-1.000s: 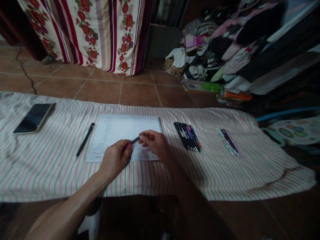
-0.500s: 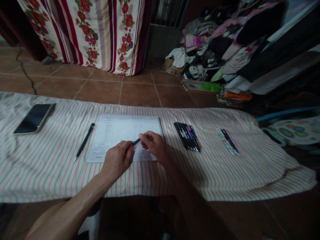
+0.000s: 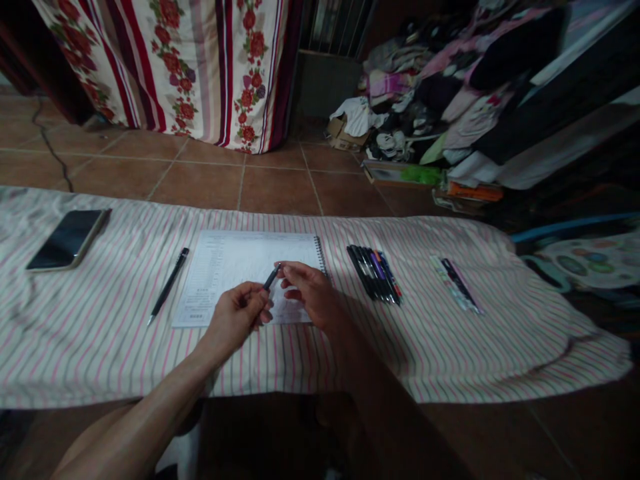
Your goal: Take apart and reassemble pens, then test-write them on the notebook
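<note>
My left hand (image 3: pixel 239 312) is closed round a dark pen (image 3: pixel 271 277), which slants up and to the right out of its fingers. At the pen's upper end, the thumb and forefinger of my right hand (image 3: pixel 313 291) pinch the tip, while the other fingers are loosely curled. Below both hands lies a spiral-bound notebook (image 3: pixel 240 257) with a pale, printed page. A black pen (image 3: pixel 169 285) rests on the cloth to the notebook's left. Several pens (image 3: pixel 374 273) lie side by side to its right. Farther right is a smaller group of pens (image 3: pixel 457 285).
A smartphone (image 3: pixel 69 239) lies at the left on the striped cloth (image 3: pixel 320 363). Beyond it are a tiled floor (image 3: pixel 200 177) and a floral curtain (image 3: pixel 200 67). Piled clothes (image 3: pixel 430 93) fill the back right, and a patterned plastic chair (image 3: pixel 595 260) stands at the right edge.
The pen has tilted more upright between my hands. My left fingers have loosened and shifted, and my right hand has moved slightly, its lower fingers opening out. Everything on the cloth stays put.
</note>
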`<action>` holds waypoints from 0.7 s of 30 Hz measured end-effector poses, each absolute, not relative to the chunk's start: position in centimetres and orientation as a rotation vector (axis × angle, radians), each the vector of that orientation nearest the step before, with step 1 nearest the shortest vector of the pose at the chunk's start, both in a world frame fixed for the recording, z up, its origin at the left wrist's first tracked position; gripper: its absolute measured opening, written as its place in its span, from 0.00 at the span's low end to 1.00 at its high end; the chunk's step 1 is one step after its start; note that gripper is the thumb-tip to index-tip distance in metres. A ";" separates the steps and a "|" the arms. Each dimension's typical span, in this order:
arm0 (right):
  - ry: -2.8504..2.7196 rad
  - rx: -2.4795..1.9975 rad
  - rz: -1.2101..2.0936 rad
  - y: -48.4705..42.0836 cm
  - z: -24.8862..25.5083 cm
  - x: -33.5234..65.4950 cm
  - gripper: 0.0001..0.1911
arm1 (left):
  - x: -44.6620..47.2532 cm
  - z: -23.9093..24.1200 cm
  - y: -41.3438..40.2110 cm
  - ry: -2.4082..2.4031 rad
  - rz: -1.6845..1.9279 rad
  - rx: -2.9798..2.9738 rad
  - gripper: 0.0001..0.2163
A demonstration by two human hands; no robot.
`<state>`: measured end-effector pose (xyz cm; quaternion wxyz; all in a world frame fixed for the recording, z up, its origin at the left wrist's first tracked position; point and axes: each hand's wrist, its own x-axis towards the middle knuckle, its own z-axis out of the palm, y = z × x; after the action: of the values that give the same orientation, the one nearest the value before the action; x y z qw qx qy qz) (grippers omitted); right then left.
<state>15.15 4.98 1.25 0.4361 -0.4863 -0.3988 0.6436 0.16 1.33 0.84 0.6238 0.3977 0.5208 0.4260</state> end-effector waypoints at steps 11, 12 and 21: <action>-0.950 -1.240 1.598 5.2 1.1 15.2 0.17 | 0.3 0.9 1.2 1.187 0.958 0.945 0.15; -0.960 -1.241 1.586 5.2 1.0 15.1 0.16 | 0.3 0.8 1.2 1.190 0.956 0.960 0.15; -1.071 -1.300 1.479 5.1 1.2 14.8 0.18 | 0.4 0.4 1.0 1.190 0.972 0.994 0.14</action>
<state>14.75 5.05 1.17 0.4348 -0.5222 -0.4303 0.5942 0.36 0.96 0.41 0.6099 0.4306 0.5152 0.4209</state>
